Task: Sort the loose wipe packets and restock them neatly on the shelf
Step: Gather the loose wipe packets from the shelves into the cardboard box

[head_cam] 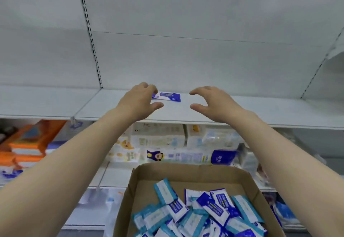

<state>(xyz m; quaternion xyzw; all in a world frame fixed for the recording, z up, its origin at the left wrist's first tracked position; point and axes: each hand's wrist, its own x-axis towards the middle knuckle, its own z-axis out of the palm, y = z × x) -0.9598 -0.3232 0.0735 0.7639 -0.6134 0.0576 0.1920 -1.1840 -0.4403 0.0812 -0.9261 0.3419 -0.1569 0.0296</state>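
Here, left hand over the white shelf, fingers curled at the end of one blue wipe packet; grip unclear. Right hand open, empty. Below, cardboard box holds loose packets, dark blue and teal mixed.

A white shelf carries one thing — a dark-blue wipe packet lying flat toward its back. On the lower shelf sit assorted packs.
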